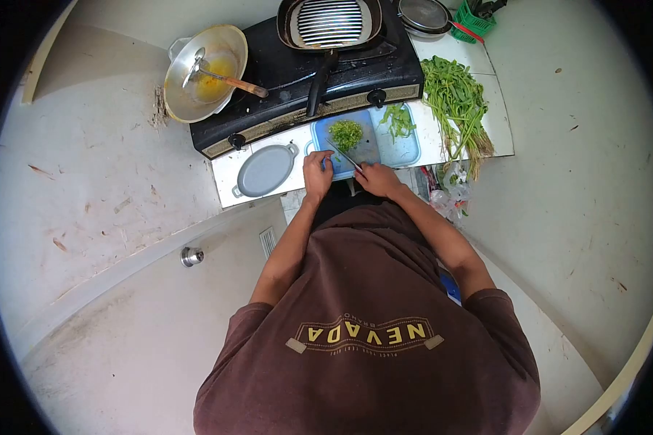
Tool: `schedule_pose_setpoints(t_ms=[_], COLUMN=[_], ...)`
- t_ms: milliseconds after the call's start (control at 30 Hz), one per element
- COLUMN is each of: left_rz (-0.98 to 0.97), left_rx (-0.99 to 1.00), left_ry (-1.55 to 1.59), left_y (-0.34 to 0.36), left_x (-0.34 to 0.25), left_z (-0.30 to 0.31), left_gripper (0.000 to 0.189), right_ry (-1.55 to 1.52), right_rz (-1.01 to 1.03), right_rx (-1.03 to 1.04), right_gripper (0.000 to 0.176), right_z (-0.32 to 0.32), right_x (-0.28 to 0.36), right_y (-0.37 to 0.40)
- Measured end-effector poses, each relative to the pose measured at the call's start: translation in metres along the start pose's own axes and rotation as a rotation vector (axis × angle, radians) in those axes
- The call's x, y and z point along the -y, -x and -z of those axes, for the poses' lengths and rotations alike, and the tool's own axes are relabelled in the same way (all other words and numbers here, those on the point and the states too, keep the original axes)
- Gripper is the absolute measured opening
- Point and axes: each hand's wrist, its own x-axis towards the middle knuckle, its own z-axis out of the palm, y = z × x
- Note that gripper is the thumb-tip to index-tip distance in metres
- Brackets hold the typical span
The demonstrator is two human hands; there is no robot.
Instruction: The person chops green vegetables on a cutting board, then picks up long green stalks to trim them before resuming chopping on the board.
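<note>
My right hand (376,178) grips a knife (343,154) whose blade points up-left across a blue cutting board (403,151). My left hand (317,174) rests, fingers curled, on the board's near left edge, just beside the blade. A small pile of chopped greens (346,134) lies on the board beyond both hands. A few uncut green stems (397,119) lie on the board's right half.
A bundle of long green vegetables (453,94) lies right of the board. Behind it a black stove (268,69) carries a grill pan (331,25). A wok (203,72) holds a ladle and yellow liquid. A grey oval dish (266,170) sits left.
</note>
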Motion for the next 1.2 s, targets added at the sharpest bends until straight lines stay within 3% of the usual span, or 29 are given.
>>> schedule_pose_setpoints(t_ms=[100,400,900,1000,1200], left_rz=[0.049,-0.104,0.077,0.023,-0.306], left_rx=[0.008,0.021,0.066,0.078,0.122], left_ry=[-0.082,-0.146,-0.043,-0.067,-0.205], left_y=[0.002,0.005,-0.001,-0.001,0.002], left_x=[-0.008,-0.004,-0.008,-0.006,0.004], left_z=[0.003,0.0,0.003,0.003,0.009], left_gripper=[0.008,0.011,0.005,0.005,0.009], right_ry=[-0.005,0.021,0.083,0.119,0.154], right_rz=[0.009,0.031,0.056,0.032,0.038], right_rx=[-0.012,-0.016,-0.011,0.006,-0.04], right_gripper=[0.045,0.042,0.041,0.04,0.039], right_z=[-0.002,0.001,-0.004,-0.011,-0.017], right_x=[-0.002,0.006,0.012,0.011,0.015], right_y=[-0.001,-0.001,0.005,0.003,-0.008])
